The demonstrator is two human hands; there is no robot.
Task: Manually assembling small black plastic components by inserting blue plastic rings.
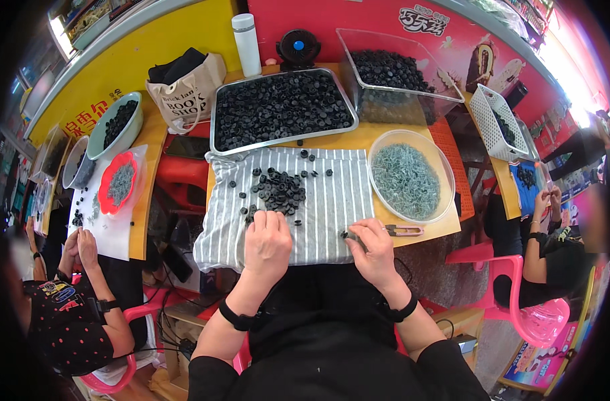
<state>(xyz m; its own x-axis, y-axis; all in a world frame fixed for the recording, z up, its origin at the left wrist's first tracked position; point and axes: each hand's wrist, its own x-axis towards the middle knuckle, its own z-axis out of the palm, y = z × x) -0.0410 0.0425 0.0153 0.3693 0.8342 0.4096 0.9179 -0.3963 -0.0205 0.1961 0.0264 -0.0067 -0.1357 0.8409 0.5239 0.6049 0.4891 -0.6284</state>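
Note:
A loose pile of small black round plastic parts [281,190] lies on a grey-and-white striped cloth [218,227]. At the pile's near edge is my left hand [268,244], its fingers bent and pressed together; whatever they hold is hidden. My right hand [373,248] rests farther right, over the cloth's near right corner. Between its thumb and fingertips it pinches a small black part [344,234]. Beside that hand lies a small pair of pink-handled thread snips [404,230]. A round clear tub [447,180] full of small, pale grey-green translucent pieces stands right of the cloth.
Behind the cloth sits a metal tray [285,139] heaped with black parts. A clear bin [392,107] holds more. A cloth bag [184,93], white bottle [246,47] and black fan [298,48] stand at the back. People work at tables on both sides.

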